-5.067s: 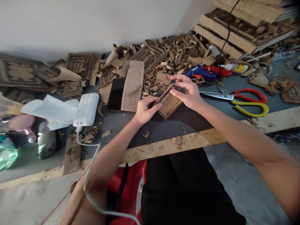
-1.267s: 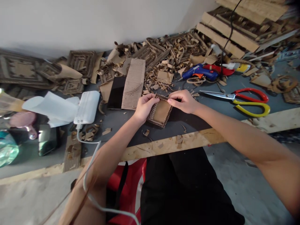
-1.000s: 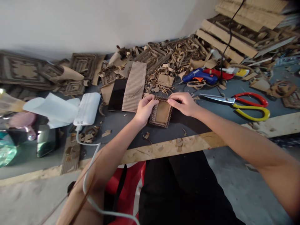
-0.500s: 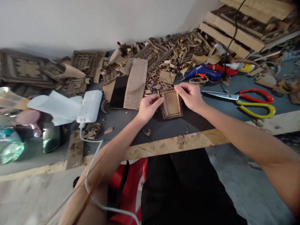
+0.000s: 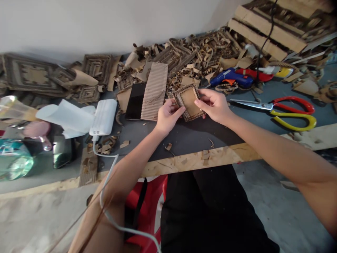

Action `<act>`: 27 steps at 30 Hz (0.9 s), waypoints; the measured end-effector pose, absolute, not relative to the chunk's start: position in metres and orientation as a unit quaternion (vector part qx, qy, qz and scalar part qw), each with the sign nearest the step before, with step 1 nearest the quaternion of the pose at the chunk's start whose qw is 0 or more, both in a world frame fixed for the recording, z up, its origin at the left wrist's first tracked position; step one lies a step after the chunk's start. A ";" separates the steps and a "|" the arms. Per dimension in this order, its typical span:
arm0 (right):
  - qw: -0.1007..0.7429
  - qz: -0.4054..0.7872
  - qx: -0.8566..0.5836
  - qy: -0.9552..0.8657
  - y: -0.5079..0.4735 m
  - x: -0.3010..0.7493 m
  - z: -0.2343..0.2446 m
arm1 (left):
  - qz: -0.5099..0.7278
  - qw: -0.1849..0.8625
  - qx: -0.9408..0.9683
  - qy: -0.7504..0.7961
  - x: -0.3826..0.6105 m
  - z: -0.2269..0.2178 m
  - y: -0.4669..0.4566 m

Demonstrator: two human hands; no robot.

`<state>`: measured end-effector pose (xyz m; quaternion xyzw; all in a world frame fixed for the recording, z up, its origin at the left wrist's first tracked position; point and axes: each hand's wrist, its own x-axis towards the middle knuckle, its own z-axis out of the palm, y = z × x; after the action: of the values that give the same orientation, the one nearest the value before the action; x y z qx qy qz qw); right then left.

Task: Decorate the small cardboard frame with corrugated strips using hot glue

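A small cardboard frame [image 5: 190, 102] with a corrugated, ridged border and a plain tan centre is held up over the dark worktop. My left hand [image 5: 170, 116] grips its left edge, thumb on the near left border. On the right side, my right hand [image 5: 213, 105] pinches the frame, its thumb reaching onto the tan centre; the other fingers are partly hidden behind. Left of the frame lies a ridged corrugated cardboard sheet [image 5: 155, 93] on a flat black object [image 5: 135, 102]. Cardboard scraps [image 5: 188, 72] are heaped just beyond my hands.
To the right lie open scissors [image 5: 285, 109] with red and yellow handles and a blue glue gun [image 5: 231, 77]. A white power bank [image 5: 104, 117] with a cable [image 5: 108, 156] trailing over my left arm lies to the left. Cardboard frames [image 5: 34, 75] are stacked at the far left.
The cardboard frame has turned and tilted in my hands. My right hand has shifted from its top right corner to its right side, thumb now over the centre. The view has moved slightly.
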<state>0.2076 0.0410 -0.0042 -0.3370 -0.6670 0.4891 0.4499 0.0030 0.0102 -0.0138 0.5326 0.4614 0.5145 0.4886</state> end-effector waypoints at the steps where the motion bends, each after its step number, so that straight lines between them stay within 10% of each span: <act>1: 0.451 0.489 -0.333 -0.669 0.041 0.208 -0.005 | 0.515 0.486 0.532 0.464 0.003 -0.014 0.010; 27: 0.429 0.451 -0.367 -0.691 0.038 0.209 -0.003 | 0.531 0.443 0.542 0.477 0.006 -0.013 0.006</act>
<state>0.2091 0.0377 -0.0033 -0.3671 -0.6913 0.4514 0.4286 0.0058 0.0060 -0.0134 0.5417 0.4770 0.5315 0.4434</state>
